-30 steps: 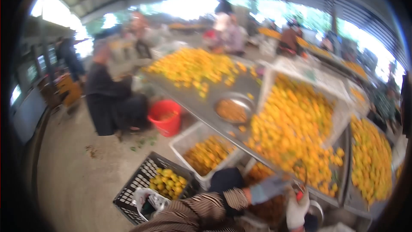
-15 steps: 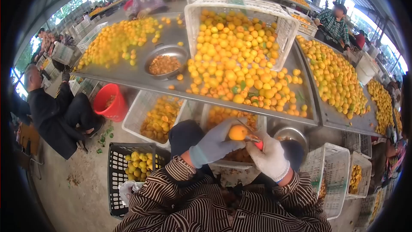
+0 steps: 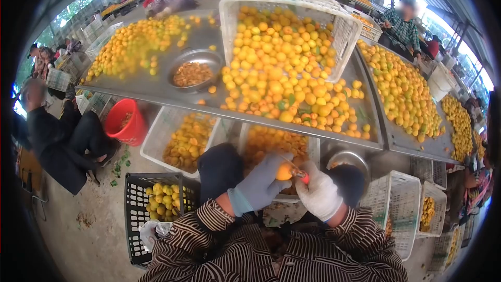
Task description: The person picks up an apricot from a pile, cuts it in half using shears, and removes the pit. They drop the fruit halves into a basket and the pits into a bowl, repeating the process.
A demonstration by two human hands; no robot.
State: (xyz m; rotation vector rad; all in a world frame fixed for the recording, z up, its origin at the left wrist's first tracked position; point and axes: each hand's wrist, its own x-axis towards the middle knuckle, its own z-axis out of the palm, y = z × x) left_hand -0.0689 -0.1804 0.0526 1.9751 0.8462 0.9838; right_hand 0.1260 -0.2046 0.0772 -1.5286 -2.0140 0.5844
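Observation:
Between the fingers of my left hand (image 3: 259, 181), in a grey glove, is an orange-yellow apricot (image 3: 284, 172). My right hand (image 3: 319, 193), in a white knitted glove, is closed around a small tool with a red handle (image 3: 305, 178). Its thin metal end lies against the upper right side of the apricot; its exact shape is too small to make out. Both hands are over my lap, above a white crate (image 3: 316, 152) of opened apricots. Many whole apricots (image 3: 282, 47) spill from a tipped white crate (image 3: 342, 42) onto the metal table (image 3: 156, 94).
A steel bowl (image 3: 219, 62) of pits stands on the table. Left of my knees are a red bucket (image 3: 127, 125), another white crate (image 3: 151, 151) and a black crate (image 3: 136, 198) with yellow fruit. White crates (image 3: 402, 209) stand to the right. Other people sit around.
My hands have come closer together, and the apricot is slightly lower. The tool's metal end now crosses the fruit's upper right side. The whole view has shifted a little.

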